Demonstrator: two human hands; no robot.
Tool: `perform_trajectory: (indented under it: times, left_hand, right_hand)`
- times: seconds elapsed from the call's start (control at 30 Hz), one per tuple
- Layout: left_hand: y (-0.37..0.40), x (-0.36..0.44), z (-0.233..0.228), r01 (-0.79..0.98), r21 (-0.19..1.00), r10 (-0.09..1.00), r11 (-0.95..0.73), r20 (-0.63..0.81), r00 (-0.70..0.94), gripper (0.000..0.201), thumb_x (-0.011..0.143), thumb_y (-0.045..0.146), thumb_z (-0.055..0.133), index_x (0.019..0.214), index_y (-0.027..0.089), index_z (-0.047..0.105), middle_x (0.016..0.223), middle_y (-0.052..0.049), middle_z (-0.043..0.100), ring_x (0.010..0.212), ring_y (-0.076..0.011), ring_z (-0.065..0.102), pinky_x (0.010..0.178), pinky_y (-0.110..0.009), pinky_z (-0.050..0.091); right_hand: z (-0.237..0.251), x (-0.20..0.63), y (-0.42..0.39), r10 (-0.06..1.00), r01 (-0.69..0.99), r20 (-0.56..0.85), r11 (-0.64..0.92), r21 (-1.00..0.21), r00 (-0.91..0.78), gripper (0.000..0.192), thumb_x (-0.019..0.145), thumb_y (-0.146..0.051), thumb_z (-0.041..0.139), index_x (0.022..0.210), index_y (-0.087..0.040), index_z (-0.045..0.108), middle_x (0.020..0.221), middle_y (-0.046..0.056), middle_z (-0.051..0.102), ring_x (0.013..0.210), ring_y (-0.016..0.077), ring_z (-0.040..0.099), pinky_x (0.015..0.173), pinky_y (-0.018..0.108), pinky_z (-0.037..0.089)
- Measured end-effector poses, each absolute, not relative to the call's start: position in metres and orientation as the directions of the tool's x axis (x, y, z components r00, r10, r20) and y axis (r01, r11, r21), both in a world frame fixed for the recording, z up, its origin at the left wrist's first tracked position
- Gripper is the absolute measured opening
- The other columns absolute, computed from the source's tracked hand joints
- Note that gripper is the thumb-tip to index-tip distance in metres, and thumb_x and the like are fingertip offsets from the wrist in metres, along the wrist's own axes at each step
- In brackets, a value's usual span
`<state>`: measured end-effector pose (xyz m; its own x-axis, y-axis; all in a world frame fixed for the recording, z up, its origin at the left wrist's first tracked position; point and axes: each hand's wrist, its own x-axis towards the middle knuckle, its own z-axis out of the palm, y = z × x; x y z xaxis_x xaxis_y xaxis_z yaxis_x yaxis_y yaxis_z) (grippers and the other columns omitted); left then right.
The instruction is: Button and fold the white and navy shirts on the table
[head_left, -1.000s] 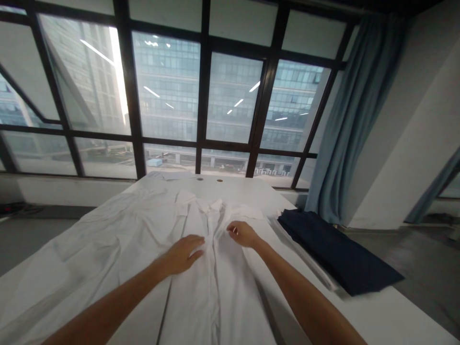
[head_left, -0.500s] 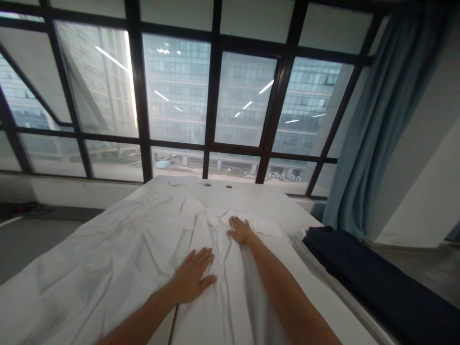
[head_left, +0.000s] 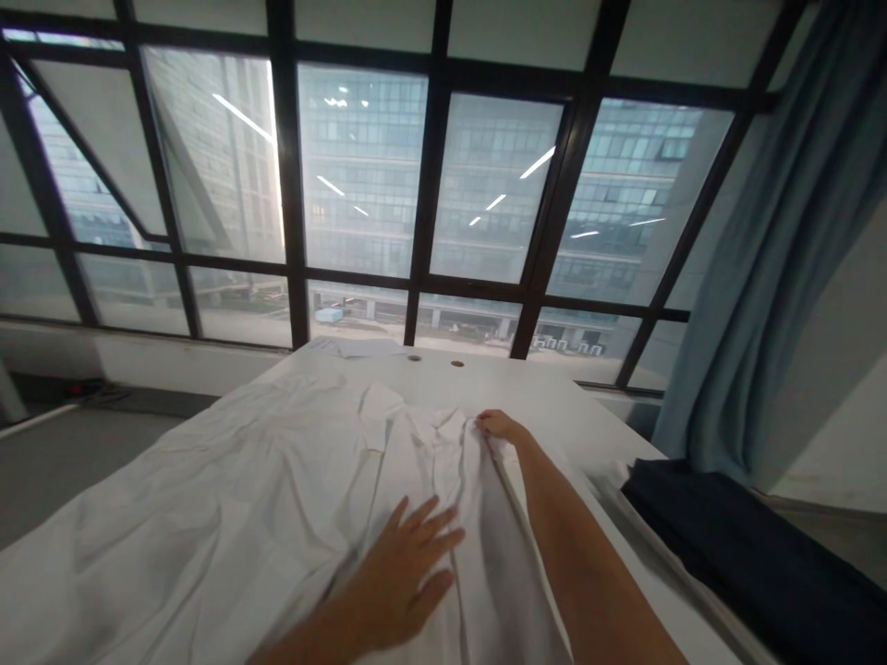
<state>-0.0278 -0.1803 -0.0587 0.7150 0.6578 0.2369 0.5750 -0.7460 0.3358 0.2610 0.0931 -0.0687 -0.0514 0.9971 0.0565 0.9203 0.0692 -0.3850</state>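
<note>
A white shirt [head_left: 277, 499] lies spread on a white table [head_left: 547, 392], its collar [head_left: 443, 420] toward the window. My left hand [head_left: 408, 577] lies flat, fingers apart, on the shirt's front near the button strip. My right hand [head_left: 500, 427] is farther out by the collar, its fingers curled onto the shirt's right shoulder fabric, which is pulled into a fold there. Whether the right hand pinches the cloth or only presses it is hard to tell.
A dark navy cloth [head_left: 735, 545] lies along the table's right edge. Two small round holes [head_left: 435, 360] sit in the tabletop's far end. Large windows [head_left: 430, 175] stand beyond, with a blue curtain [head_left: 776, 268] at right and grey floor [head_left: 62, 462] at left.
My right hand moved outward from the shirt's chest to the collar and shoulder, gathering the right side inward. My left hand slid back toward me and flattened. The camera tilted up and leftward.
</note>
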Motion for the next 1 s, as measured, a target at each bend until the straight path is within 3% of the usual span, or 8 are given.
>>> perform_trajectory:
  times: [0.1,0.17,0.37,0.6,0.73,0.83,0.93,1.0]
  left_hand:
    - [-0.192,-0.015,-0.060,0.425,0.339,0.498,-0.839,0.166,0.851,0.052,0.093,0.056,0.037,0.142,0.038,0.037,0.152,0.000,0.032,0.142,-0.0284,0.022,0.115,-0.056,0.014]
    - [-0.193,-0.011,-0.065,0.395,0.344,0.457,-0.852,0.120,0.881,0.052,0.092,0.058,0.038,0.141,0.040,0.039,0.150,-0.001,0.035,0.141,-0.0310,0.023,0.114,-0.058,0.015]
    - [-0.194,-0.015,-0.061,0.376,0.419,0.460,-0.826,0.117,0.880,0.051,0.093,0.050,0.043,0.141,0.036,0.039,0.150,-0.004,0.036,0.142,-0.0321,0.018,0.113,-0.062,0.007]
    - [-0.204,-0.015,-0.055,0.408,0.450,0.518,-0.794,0.148,0.843,0.056,0.093,0.055,0.038,0.144,0.033,0.035,0.154,-0.004,0.027,0.143,-0.0265,0.019,0.116,-0.054,0.012]
    - [-0.169,-0.027,-0.067,0.563,0.519,0.740,-0.643,0.231,0.632,0.051,0.096,0.049,0.033,0.140,0.026,0.043,0.150,-0.005,0.036,0.139,-0.0191,0.032,0.114,-0.039,0.028]
    - [-0.106,-0.038,-0.067,0.755,0.515,0.913,-0.406,0.203,0.354,0.047,0.092,0.043,0.042,0.128,0.017,0.056,0.141,-0.011,0.049,0.132,-0.0232,0.042,0.112,-0.039,0.031]
    - [-0.033,-0.044,-0.058,0.812,0.562,0.984,-0.156,0.158,0.080,0.034,0.087,0.038,0.049,0.106,0.015,0.066,0.124,-0.014,0.063,0.121,-0.0258,0.053,0.105,-0.036,0.036]
    - [0.008,-0.043,-0.051,0.808,0.582,0.991,-0.086,0.130,0.012,0.032,0.084,0.039,0.052,0.089,0.011,0.068,0.104,-0.018,0.070,0.109,-0.0301,0.061,0.096,-0.038,0.044]
  right_hand:
    - [-0.064,0.266,0.103,0.996,0.924,0.002,0.086,-0.372,-0.092,0.021,0.082,-0.020,0.055,0.096,-0.013,0.070,0.075,0.005,0.072,0.063,0.0125,0.062,0.059,0.021,0.047]
    - [-0.059,0.269,0.110,0.992,0.934,-0.028,0.107,-0.340,-0.123,0.019,0.080,-0.016,0.056,0.093,-0.013,0.070,0.071,0.005,0.070,0.060,0.0126,0.061,0.059,0.021,0.046]
    - [-0.050,0.253,0.120,0.981,0.968,-0.026,0.184,-0.173,-0.191,0.016,0.072,-0.003,0.059,0.078,-0.013,0.070,0.092,0.011,0.071,0.094,0.0196,0.063,0.083,0.026,0.044]
    - [-0.058,0.233,0.087,0.996,0.994,0.089,0.008,-0.109,0.002,0.034,0.084,-0.015,0.053,0.118,-0.011,0.058,0.114,0.023,0.062,0.106,0.0285,0.062,0.085,0.038,0.047]
    - [-0.063,0.243,0.071,0.992,0.980,0.093,-0.068,-0.189,0.087,0.040,0.091,-0.037,0.046,0.114,-0.007,0.061,0.115,0.024,0.063,0.109,0.0286,0.060,0.087,0.037,0.047]
    - [-0.069,0.250,0.064,0.994,0.961,0.080,-0.054,-0.272,0.078,0.039,0.088,-0.040,0.051,0.108,-0.010,0.066,0.117,0.019,0.064,0.115,0.0241,0.057,0.091,0.028,0.044]
    - [-0.075,0.251,0.061,0.990,0.925,0.086,-0.070,-0.375,0.110,0.039,0.086,-0.038,0.053,0.113,-0.011,0.065,0.114,0.014,0.067,0.110,0.0204,0.060,0.088,0.024,0.045]
    - [-0.078,0.251,0.060,0.987,0.892,0.078,-0.090,-0.444,0.139,0.036,0.084,-0.035,0.056,0.110,-0.012,0.066,0.104,0.011,0.070,0.098,0.0192,0.064,0.079,0.023,0.048]
